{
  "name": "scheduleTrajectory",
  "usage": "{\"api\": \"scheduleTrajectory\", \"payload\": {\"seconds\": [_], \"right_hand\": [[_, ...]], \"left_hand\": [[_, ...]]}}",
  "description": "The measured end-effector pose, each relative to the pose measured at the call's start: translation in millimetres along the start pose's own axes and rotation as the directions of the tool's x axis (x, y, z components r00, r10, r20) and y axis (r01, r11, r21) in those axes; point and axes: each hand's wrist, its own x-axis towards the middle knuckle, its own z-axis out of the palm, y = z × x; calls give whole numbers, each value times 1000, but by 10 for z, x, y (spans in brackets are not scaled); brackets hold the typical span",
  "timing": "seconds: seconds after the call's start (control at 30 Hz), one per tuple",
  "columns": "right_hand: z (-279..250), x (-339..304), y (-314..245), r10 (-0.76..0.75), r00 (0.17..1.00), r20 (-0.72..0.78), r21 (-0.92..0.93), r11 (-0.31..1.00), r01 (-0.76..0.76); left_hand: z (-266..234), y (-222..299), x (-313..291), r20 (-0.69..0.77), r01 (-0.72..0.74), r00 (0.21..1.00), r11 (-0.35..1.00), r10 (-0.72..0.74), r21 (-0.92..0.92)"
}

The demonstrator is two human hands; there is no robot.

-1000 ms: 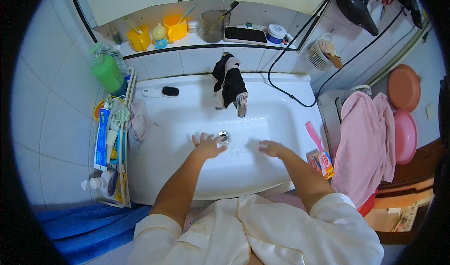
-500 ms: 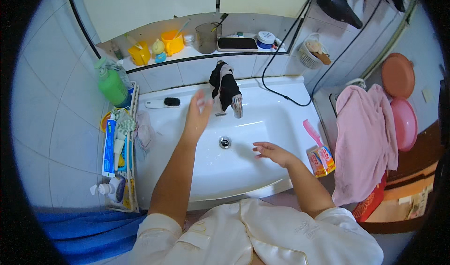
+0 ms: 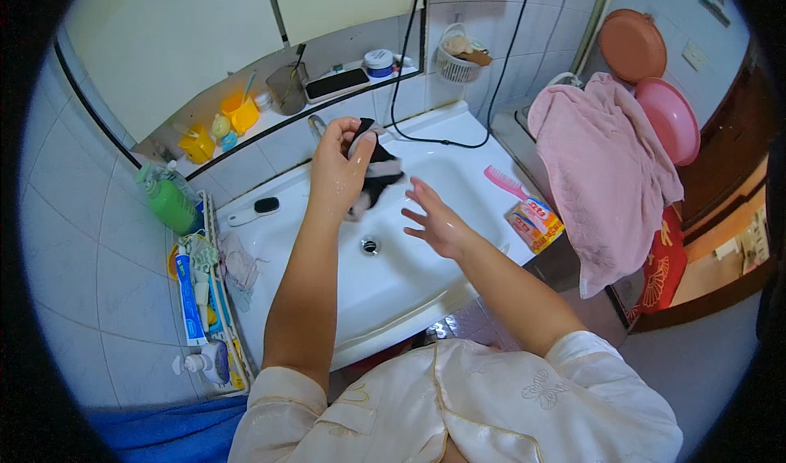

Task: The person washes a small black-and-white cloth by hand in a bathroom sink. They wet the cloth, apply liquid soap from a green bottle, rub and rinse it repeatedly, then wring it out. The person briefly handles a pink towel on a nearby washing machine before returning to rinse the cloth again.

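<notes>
My left hand (image 3: 339, 175), wet with drops, is raised at the back of the white washbasin (image 3: 434, 275). Its thumb and fingers pinch a small black and pale grey cloth (image 3: 381, 175), which hangs bunched over the basin. Whether the cloth is one piece or two, I cannot tell. Most of the tap is hidden behind that hand and the cloth; a metal tap part (image 3: 318, 124) shows beside my fingers. My right hand (image 3: 440, 222) hovers over the bowl to the right of the cloth, fingers spread, holding nothing. Below the cloth lies the round drain (image 3: 370, 245).
A hairbrush (image 3: 255, 211) rests on the basin's left rim, near a pale crumpled cloth (image 3: 239, 265). The rack (image 3: 219, 299) at left holds toothpaste and bottles. On the right rim are a pink comb (image 3: 506, 181) and an orange box (image 3: 534, 225). A black cable (image 3: 446, 142) loops behind.
The cloth was draped over the tap and is now off it, in my left hand. My right hand has risen toward the cloth. The whole view has turned toward the right.
</notes>
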Motion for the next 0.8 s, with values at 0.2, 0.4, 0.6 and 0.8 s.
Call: {"api": "scheduleTrajectory", "payload": {"seconds": [0.2,0.4,0.6,0.8], "right_hand": [[-200,45,91,61,956,287,438,879,-188],[-441,-353,-84,15,949,315,641,734,-224],[-563,5,30,165,986,-1,410,900,-150],[-204,214,-555,-2,1000,-9,30,1000,2]], "left_hand": [[549,81,-345,-18,118,991,926,-133,-359],[822,-121,-953,302,-197,949,915,88,353],[689,27,-1220,438,-329,898,717,37,615],[109,-270,-1093,274,-148,961,767,-38,624]]}}
